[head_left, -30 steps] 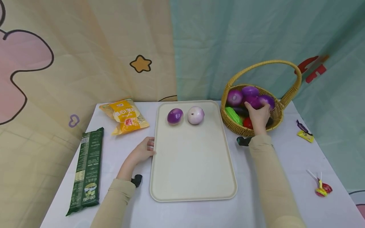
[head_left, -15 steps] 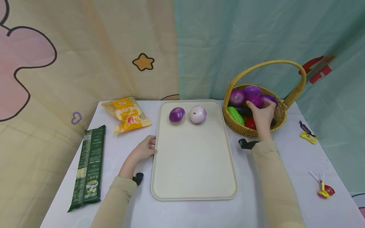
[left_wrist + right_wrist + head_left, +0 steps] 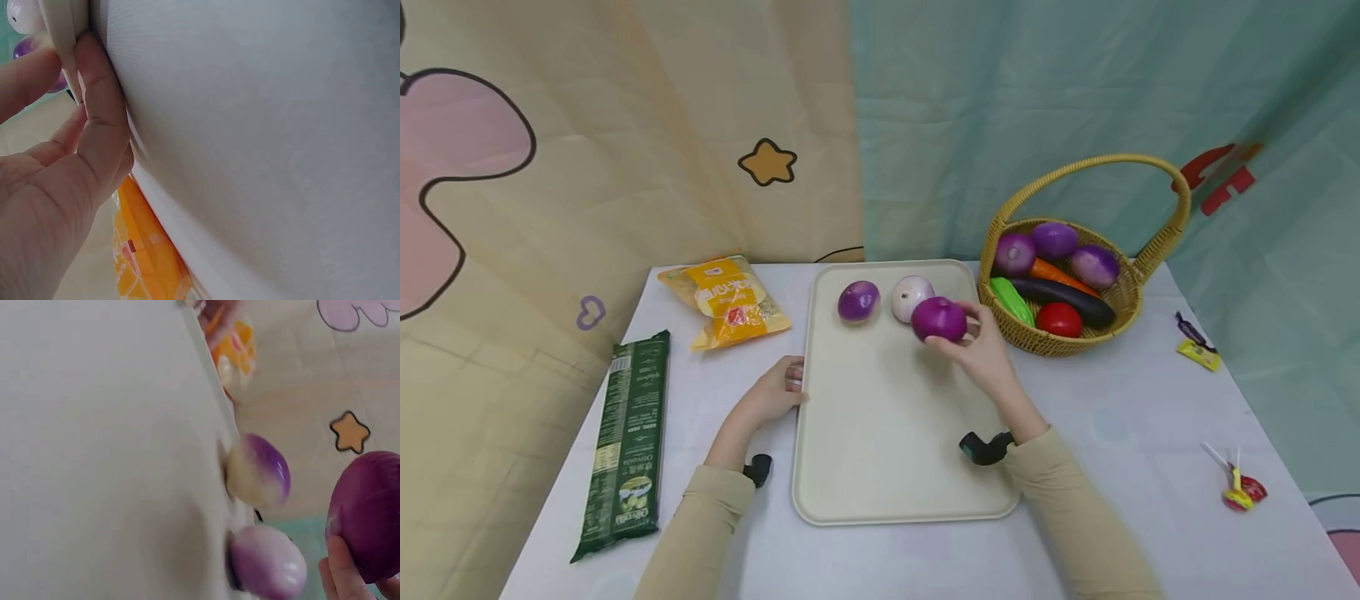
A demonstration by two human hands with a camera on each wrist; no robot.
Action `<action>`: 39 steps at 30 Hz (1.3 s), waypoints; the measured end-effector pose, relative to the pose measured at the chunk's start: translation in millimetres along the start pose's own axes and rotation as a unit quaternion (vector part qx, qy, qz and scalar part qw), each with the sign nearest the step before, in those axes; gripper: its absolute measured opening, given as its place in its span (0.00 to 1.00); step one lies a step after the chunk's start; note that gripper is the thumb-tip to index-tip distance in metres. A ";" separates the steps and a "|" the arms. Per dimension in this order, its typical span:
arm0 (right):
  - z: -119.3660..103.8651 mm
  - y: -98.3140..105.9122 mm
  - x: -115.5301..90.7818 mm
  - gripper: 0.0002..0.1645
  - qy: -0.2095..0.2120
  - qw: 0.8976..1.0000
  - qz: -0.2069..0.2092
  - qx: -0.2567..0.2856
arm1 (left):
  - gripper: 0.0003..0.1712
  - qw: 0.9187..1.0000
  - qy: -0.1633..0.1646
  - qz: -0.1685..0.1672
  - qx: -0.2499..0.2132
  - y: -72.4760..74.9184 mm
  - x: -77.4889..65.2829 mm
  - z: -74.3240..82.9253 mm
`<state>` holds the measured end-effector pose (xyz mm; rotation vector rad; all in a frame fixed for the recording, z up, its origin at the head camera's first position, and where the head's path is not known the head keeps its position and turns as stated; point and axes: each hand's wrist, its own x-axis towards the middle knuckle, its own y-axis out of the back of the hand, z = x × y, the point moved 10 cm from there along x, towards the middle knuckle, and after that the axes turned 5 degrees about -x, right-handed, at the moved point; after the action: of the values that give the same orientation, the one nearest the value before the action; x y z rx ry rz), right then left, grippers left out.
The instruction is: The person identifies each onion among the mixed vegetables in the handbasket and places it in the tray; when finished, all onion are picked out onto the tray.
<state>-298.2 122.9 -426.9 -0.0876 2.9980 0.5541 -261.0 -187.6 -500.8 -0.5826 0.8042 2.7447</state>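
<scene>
My right hand point(image 3: 988, 354) grips a deep purple onion point(image 3: 939, 319) above the far right part of the cream tray point(image 3: 880, 450). In the right wrist view, fingers wrap the onion point(image 3: 369, 515) at its lower side, clear of the tray. Behind it on the tray lie a glossy purple-and-white round vegetable point(image 3: 858, 302) and a paler whitish-purple one point(image 3: 912, 298), side by side. At the tray's left edge my left hand point(image 3: 775, 392) pinches the rim; the left wrist view shows thumb and fingers point(image 3: 100, 81) on either side of it.
Right of the tray stands a wicker basket point(image 3: 1037, 343) with purple vegetables, a carrot, an eggplant point(image 3: 1060, 300), a green vegetable and a tomato point(image 3: 1059, 320). An orange snack bag point(image 3: 730, 304) and a green packet point(image 3: 625, 450) lie left. Candies point(image 3: 1198, 354) and lollipops point(image 3: 1240, 492) lie right.
My right hand has lifted the purple onion out of the basket and carried it left over the tray. The carrot in the basket is now uncovered. My left hand stays at the tray's edge.
</scene>
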 end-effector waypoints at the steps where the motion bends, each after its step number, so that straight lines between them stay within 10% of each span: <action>1: 0.9 -15.9 -1.5 0.50 0.001 1.000 -0.023 -0.008 | 0.36 1.000 0.003 0.002 0.000 0.2 0.0 -0.8; 8: 9.5 -96.7 -8.1 0.50 0.000 0.994 -0.102 -0.044 | 0.36 1.000 0.002 0.004 0.004 -0.1 0.2 -0.5; 15: 11.5 -127.6 -2.7 0.49 0.045 0.986 -0.101 -0.123 | 0.36 1.000 0.003 0.002 0.006 0.6 -2.6 -0.9; 30: 15.0 -128.6 -9.7 0.56 0.016 0.986 -0.129 -0.102 | 0.36 1.000 -0.007 -0.007 0.005 -1.4 -0.3 -5.3; 39: 3.6 -70.6 -16.3 0.44 0.008 0.991 -0.118 -0.057 | 0.35 1.000 0.003 -0.008 0.007 -0.4 2.1 -4.9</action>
<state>-276.5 59.0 -453.6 -0.4488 2.9113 0.6987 -261.2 -189.8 -505.7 -0.5917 0.8169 2.7223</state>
